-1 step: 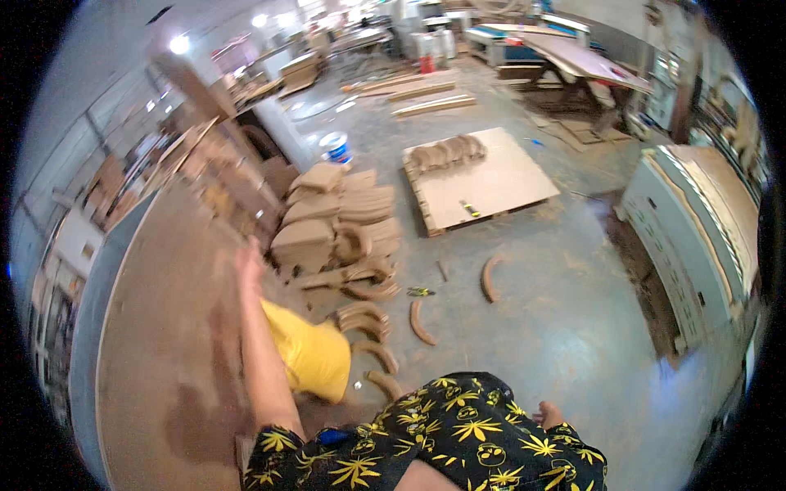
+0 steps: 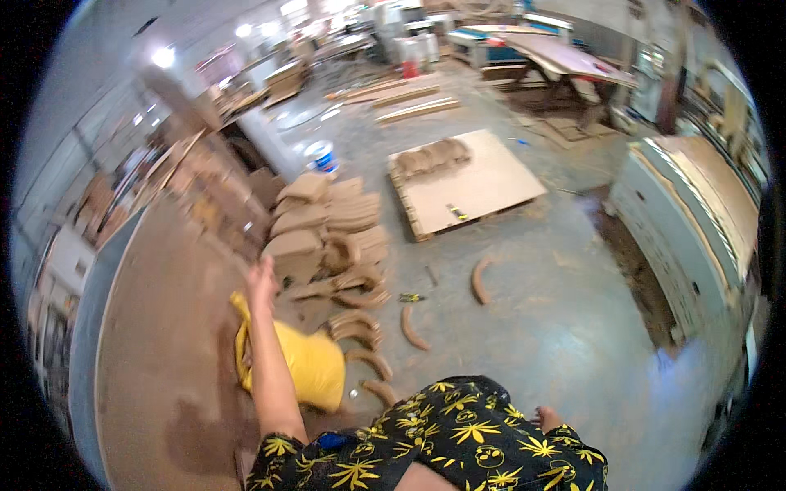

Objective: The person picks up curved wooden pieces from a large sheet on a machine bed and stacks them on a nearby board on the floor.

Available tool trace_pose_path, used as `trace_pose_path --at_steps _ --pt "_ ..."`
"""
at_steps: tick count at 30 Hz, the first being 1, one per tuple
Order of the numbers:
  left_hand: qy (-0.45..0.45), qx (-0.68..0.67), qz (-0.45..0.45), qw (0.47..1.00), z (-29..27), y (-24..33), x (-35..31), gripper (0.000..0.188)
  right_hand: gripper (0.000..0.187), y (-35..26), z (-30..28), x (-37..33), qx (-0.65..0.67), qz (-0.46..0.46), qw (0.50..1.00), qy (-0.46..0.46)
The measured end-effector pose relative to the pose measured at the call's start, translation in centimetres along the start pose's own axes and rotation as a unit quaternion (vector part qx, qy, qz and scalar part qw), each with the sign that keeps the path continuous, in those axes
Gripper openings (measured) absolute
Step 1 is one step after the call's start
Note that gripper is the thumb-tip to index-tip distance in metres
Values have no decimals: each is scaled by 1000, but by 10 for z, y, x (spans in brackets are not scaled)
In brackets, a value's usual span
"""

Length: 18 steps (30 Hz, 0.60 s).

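Note:
My left arm reaches forward over a yellow sack [image 2: 307, 368], and my left hand [image 2: 262, 286] is slightly blurred. Its fingers look stretched out, with nothing in them. Beside that hand are stacks of brown curved wooden pieces [image 2: 296, 254] on the floor. A few loose curved pieces [image 2: 413, 329] lie nearer to me, and a small yellow-and-black tool [image 2: 411, 298] is among them. My right hand [image 2: 547, 419] hangs low at my right side, partly covered by my patterned shirt. Its fingers are mostly hidden, and nothing shows in it.
A large brown board surface [image 2: 164, 327] runs along my left. Ahead, a pallet topped with a pale sheet [image 2: 483, 176] bears a row of curved pieces [image 2: 434, 157]. A white bucket [image 2: 321, 155] stands beyond the stacks. A grey cabinet-like unit [image 2: 663, 229] stands at right.
The whole view has shifted a little, so the floor things sit further left. My left hand has moved rightward relative to the sack, whose left end now shows beyond my forearm.

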<state>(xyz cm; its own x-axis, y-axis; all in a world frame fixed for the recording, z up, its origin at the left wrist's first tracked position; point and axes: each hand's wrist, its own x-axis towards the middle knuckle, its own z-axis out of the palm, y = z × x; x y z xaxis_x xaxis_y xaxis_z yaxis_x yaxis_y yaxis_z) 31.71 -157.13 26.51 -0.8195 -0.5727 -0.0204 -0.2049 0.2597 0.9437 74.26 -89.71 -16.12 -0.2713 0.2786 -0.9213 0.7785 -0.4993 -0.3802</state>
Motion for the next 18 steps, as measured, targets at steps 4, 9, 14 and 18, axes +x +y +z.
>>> trace_pose_path --at_steps 4,9,14,18 --pt "-173 31 -80 981 115 -130 -38 28 41 7 -6 11 -117 56 991 24" --pt "-190 117 -261 939 231 -298 -82 34 31 -23 -38 58 11 -3 992 124" --pt "-255 259 -323 874 292 -305 -129 32 25 -68 -70 22 48 -134 965 221" --pt "-292 324 -300 848 364 -289 -118 31 21 -47 -88 31 131 -185 929 294"
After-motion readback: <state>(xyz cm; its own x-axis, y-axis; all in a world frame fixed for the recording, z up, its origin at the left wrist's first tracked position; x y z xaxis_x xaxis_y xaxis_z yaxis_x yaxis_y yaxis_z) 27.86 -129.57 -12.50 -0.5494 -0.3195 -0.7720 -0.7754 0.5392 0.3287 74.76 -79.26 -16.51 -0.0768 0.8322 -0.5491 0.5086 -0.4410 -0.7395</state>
